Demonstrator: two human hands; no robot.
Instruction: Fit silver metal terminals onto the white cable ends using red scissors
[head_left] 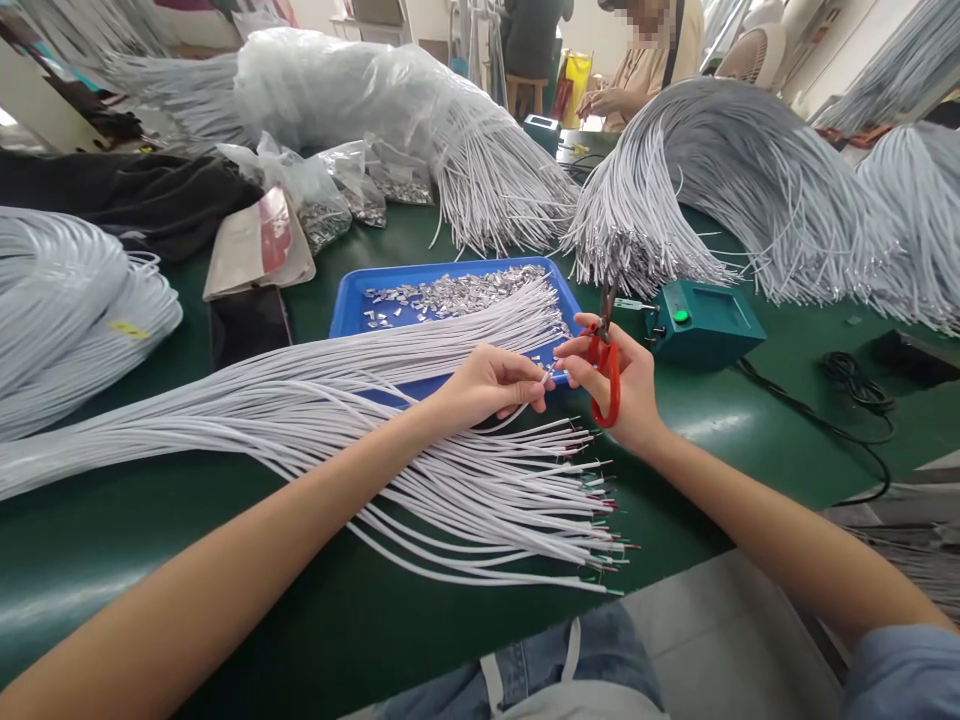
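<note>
My left hand (491, 385) pinches smooth white cable (547, 376) near its end, by front edge of blue tray (340, 306). My right hand (636, 385) grips red-handled scissors (615, 382), blades upward; thumb and finger at cable tip. Shiny metal terminals (461, 293) heaped in tray. Round cables (495, 490) fan nearer me, coloured wires bared. Tip detail too small, partly finger-covered.
</note>
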